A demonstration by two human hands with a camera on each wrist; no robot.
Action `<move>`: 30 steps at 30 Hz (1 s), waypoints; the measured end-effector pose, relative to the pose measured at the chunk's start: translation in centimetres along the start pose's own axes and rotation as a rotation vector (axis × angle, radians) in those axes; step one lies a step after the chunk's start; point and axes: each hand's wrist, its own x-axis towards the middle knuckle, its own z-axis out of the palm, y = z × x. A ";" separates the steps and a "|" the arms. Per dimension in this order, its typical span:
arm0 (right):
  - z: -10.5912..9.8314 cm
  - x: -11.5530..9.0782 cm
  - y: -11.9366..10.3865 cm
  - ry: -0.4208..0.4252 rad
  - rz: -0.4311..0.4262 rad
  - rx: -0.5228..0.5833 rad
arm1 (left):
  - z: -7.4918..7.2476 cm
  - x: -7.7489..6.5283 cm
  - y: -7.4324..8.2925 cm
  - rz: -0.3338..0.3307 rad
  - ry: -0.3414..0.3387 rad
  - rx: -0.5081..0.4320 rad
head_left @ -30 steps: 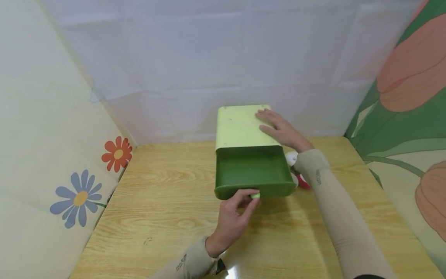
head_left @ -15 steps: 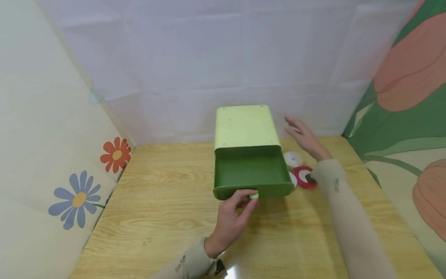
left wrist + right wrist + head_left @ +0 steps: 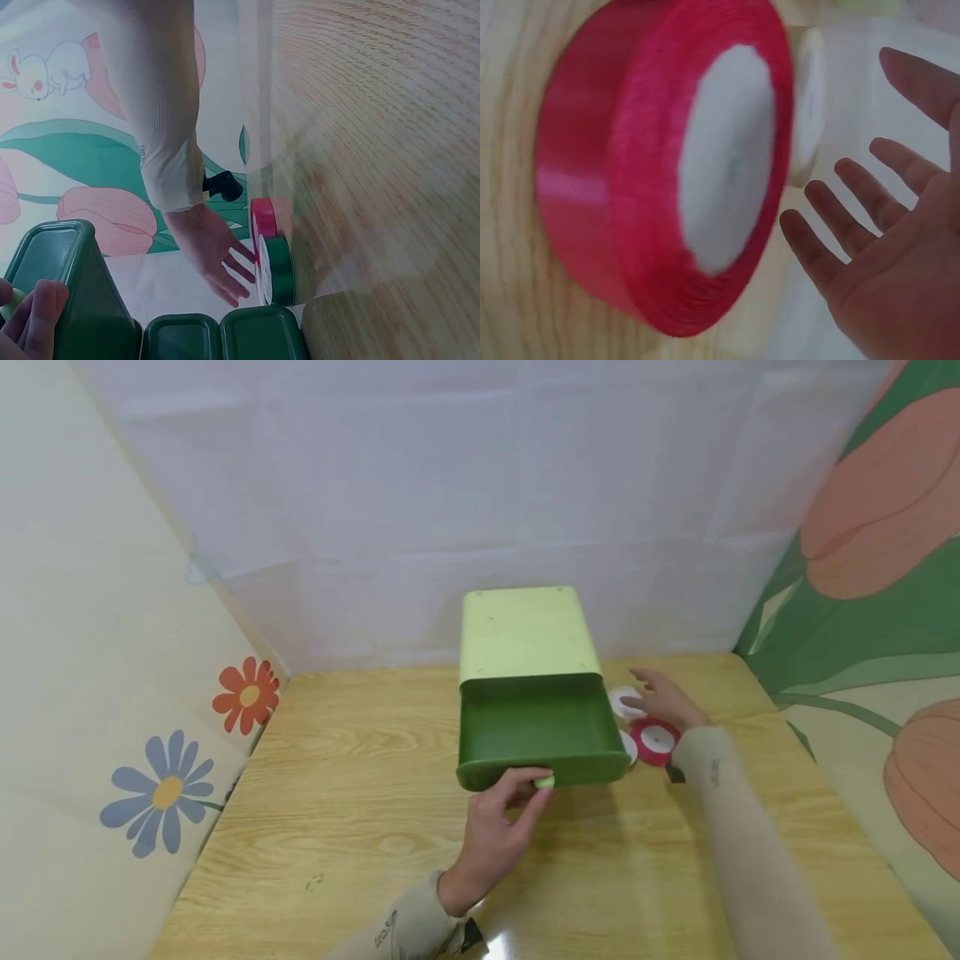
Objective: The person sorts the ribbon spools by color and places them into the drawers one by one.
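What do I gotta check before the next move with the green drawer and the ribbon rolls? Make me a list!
1. Drawer open: ok, it sticks out of the light green box.
2. Left hand on the knob: ok, finger and thumb pinch it.
3. Red roll near the right hand: ok, it lies close by on the table.
4. Right hand holding a roll: not ok, its fingers are spread and grip nothing.
5. Right fingers touching the white roll: cannot tell, they only overlap it in the head view.
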 end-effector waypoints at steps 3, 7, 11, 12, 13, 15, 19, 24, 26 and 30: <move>0.6 0.3 0.1 -0.011 -0.003 -0.034 | -0.1 -0.1 -0.1 -0.006 -0.002 0.006; 1.3 0.6 0.0 -0.022 0.008 -0.073 | -0.1 -0.2 -0.2 -0.010 0.001 0.011; 1.9 0.8 0.3 0.009 0.002 -0.135 | 0.0 -0.2 -0.2 -0.006 0.002 0.006; 2.0 0.9 0.4 0.016 0.001 -0.148 | 0.1 -0.2 -0.2 -0.004 0.002 0.006; 2.1 1.0 0.5 0.022 -0.004 -0.165 | 0.1 -0.1 -0.2 -0.003 0.002 0.005; 2.1 1.2 0.6 0.032 -0.018 -0.192 | 0.1 -0.1 -0.1 -0.001 0.001 0.007; 2.0 1.3 0.5 0.043 -0.031 -0.195 | 0.1 0.0 -0.1 0.002 0.000 0.007; 1.7 1.0 0.2 0.035 0.025 -0.083 | 0.2 0.0 -0.2 0.009 -0.001 0.003; 1.5 0.9 0.0 0.035 0.034 -0.039 | 0.2 -0.1 -0.2 0.010 -0.002 0.005; 1.1 0.6 -0.3 0.051 0.021 -0.003 | 0.1 -0.1 -0.2 0.007 -0.003 0.005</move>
